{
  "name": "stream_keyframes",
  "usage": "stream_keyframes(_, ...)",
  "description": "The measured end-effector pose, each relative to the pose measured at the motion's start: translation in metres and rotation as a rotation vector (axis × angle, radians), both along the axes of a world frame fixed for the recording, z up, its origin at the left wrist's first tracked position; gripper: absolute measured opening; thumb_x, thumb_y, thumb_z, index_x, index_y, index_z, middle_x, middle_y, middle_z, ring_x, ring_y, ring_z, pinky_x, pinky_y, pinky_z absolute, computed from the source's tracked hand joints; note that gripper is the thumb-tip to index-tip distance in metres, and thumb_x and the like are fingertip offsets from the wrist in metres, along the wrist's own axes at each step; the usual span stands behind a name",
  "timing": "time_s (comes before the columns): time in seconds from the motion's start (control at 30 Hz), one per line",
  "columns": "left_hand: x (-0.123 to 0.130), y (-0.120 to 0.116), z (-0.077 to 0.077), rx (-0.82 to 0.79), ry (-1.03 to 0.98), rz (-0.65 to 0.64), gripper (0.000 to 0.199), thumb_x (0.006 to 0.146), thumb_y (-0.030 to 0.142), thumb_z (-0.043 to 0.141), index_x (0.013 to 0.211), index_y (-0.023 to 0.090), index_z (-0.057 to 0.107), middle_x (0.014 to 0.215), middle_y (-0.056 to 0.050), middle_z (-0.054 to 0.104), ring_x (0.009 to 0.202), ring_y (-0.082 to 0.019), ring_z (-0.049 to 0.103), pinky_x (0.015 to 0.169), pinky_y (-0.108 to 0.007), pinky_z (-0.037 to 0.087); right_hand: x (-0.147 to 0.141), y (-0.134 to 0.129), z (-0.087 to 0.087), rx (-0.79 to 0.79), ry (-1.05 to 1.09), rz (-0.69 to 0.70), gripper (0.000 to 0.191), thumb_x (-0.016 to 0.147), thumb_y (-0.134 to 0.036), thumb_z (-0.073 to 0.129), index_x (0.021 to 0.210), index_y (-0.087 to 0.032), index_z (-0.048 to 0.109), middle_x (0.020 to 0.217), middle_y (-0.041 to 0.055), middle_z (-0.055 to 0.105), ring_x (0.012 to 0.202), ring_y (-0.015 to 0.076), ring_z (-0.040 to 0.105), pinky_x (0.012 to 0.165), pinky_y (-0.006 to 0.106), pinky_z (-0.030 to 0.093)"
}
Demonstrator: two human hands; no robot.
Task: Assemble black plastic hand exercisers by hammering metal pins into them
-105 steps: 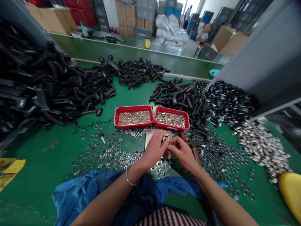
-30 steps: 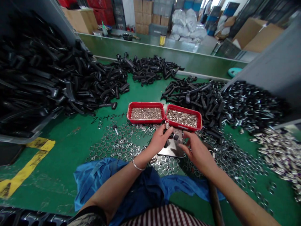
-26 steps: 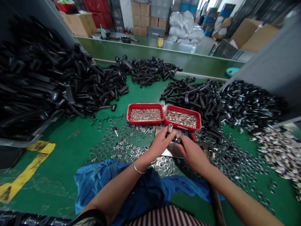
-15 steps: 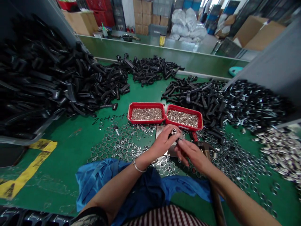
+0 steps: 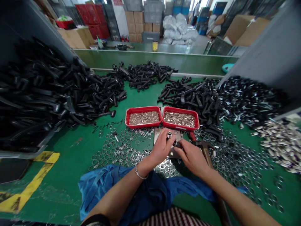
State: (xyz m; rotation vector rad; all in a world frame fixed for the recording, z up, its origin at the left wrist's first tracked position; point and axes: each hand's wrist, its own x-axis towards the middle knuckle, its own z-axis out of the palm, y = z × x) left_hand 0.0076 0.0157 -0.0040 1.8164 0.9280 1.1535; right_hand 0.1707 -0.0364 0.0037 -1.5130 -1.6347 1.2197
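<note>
My left hand (image 5: 160,148) is closed around a black plastic part with a shiny metal collar (image 5: 169,135) at its upper end. Beside it, my right hand (image 5: 192,157) pinches a small black piece (image 5: 178,144) that meets or nearly meets the held part; whether the two are joined is hidden by the fingers. Both hands are over a flat metal plate (image 5: 174,153) on the green table. Loose metal rings (image 5: 167,169) lie just below the plate. A hammer (image 5: 207,153) rests to the right, partly covered by my right forearm.
Two red trays (image 5: 144,126) of small metal pins stand beyond my hands. Black curved handles (image 5: 94,94) pile up left and behind, with black-and-metal pieces (image 5: 251,97) and silvery parts (image 5: 279,141) at right. A blue cloth (image 5: 98,185) lies in front.
The head view has shifted slightly. My right fingers have closed in from being loosely spread and now grip the small black piece near the held part. My left hand keeps its hold.
</note>
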Motion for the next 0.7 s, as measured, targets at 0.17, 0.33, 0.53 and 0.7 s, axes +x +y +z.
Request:
stream_keyframes(0.17, 0.0, -0.006, 0.002, 0.024, 0.027, -0.011, 0.019, 0.1, 0.034, 0.042, 0.093, 0.021, 0.052, 0.098, -0.007, 0.056, 0.096, -0.02, 0.054, 0.091, -0.032, 0.041, -0.001, -0.004, 0.002, -0.139, 0.118, 0.137, 0.061, 0.098, -0.064, 0.02, 0.087, -0.019, 0.059, 0.058, 0.0008, 0.056, 0.037, 0.0107, 0.036, 0.037, 0.025, 0.032)
stream_keyframes(0.33, 0.001, -0.014, 0.006, -0.088, 0.04, 0.054, 0.02, 0.1, 0.036, 0.041, 0.093, 0.021, 0.052, 0.094, -0.005, 0.057, 0.092, -0.019, 0.054, 0.088, -0.031, 0.04, -0.005, -0.009, 0.002, 0.063, 0.112, -0.001, 0.043, 0.091, -0.063, 0.05, 0.084, -0.021, 0.055, 0.074, 0.0041, 0.062, 0.052, 0.0128, 0.049, 0.046, 0.025, 0.037)
stream_keyframes(0.53, 0.004, -0.029, 0.006, -0.076, 0.105, 0.069, 0.021, 0.1, 0.036, 0.041, 0.094, 0.02, 0.053, 0.095, -0.005, 0.056, 0.093, -0.019, 0.053, 0.088, -0.031, 0.04, -0.005, -0.021, 0.0, 0.048, 0.155, 0.01, 0.042, 0.093, -0.062, 0.047, 0.085, -0.021, 0.055, 0.074, 0.0028, 0.062, 0.049, 0.0109, 0.048, 0.043, 0.023, 0.033)
stream_keyframes(0.7, 0.005, -0.036, 0.008, -0.028, 0.201, 0.032, 0.022, 0.101, 0.037, 0.039, 0.095, 0.02, 0.051, 0.094, -0.005, 0.054, 0.09, -0.019, 0.052, 0.087, -0.031, 0.04, 0.002, -0.032, -0.002, -0.183, 0.395, 0.14, 0.049, 0.097, -0.064, 0.031, 0.091, -0.021, 0.055, 0.067, -0.0004, 0.059, 0.039, 0.0087, 0.034, 0.038, 0.023, 0.029)
